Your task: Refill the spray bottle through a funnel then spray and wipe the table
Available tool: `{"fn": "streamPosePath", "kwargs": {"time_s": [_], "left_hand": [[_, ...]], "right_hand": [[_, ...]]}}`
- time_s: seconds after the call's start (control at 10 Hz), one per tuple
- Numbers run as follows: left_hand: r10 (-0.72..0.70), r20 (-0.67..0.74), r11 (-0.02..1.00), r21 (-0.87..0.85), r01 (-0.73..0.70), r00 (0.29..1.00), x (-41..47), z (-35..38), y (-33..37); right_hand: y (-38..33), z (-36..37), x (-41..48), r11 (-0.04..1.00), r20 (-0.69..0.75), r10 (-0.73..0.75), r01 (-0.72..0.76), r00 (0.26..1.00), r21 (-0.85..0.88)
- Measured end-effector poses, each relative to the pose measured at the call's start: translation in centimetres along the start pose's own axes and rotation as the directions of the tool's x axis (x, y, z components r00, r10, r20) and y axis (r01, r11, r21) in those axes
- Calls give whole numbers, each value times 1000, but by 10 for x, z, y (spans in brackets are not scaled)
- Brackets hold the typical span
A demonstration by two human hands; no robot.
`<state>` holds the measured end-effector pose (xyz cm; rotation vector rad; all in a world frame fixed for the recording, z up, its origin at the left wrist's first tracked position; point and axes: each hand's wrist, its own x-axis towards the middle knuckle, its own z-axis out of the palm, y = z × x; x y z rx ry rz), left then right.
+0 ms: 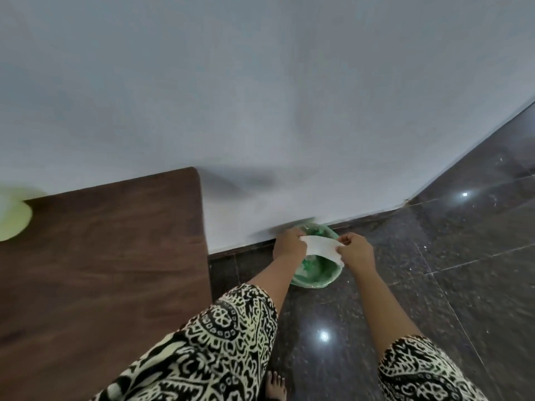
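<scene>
**A:** Head view first. What do we take in, from the biggest thing down?

**B:** We see a pale wall (260,96) filling the upper half, then a dark polished floor (434,285) to the right with light spots reflected in it. The brown wooden tabletop (101,270) fills the lower left, its far edge against the wall.

**A:** And on the tabletop?

**B:** Only a pale yellow-green object (11,215) at the far left edge, blurred and cut off; we cannot tell what it is.

**A:** Where do we find the hands?

**B:** Both reach out past the tabletop's right edge, low over the floor, arms in patterned black-and-cream sleeves (217,342). Beneath them a green basin (321,274) sits on the floor, close against the skirting at the foot of the wall.

**A:** What do they hold?

**B:** A white wipe (321,248), stretched between them over the basin. The left hand (289,246) is closed on its left end, and the right hand (357,251) pinches its right end with fingers and thumb. Part of the wipe hangs down below the right hand.

**A:** Anything smaller?

**B:** A bare foot (275,384) on the floor at the bottom edge, between the two sleeves.
</scene>
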<state>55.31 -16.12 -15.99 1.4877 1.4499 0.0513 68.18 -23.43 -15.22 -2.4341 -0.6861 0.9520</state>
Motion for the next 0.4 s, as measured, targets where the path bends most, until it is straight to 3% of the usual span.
{"fn": "streamPosePath", "kwargs": {"time_s": [0.1, 0.2, 0.4], "left_hand": [[-79, 203, 994, 84, 63, 976, 22, 19, -8], [-75, 255, 991, 130, 42, 964, 26, 18, -15], [57, 99, 995, 81, -65, 993, -26, -33, -22]], "right_hand": [[8, 14, 23, 997, 37, -6, 9, 999, -76], [13, 20, 21, 991, 39, -13, 18, 999, -133], [-3, 26, -40, 994, 52, -80, 84, 995, -68]]}}
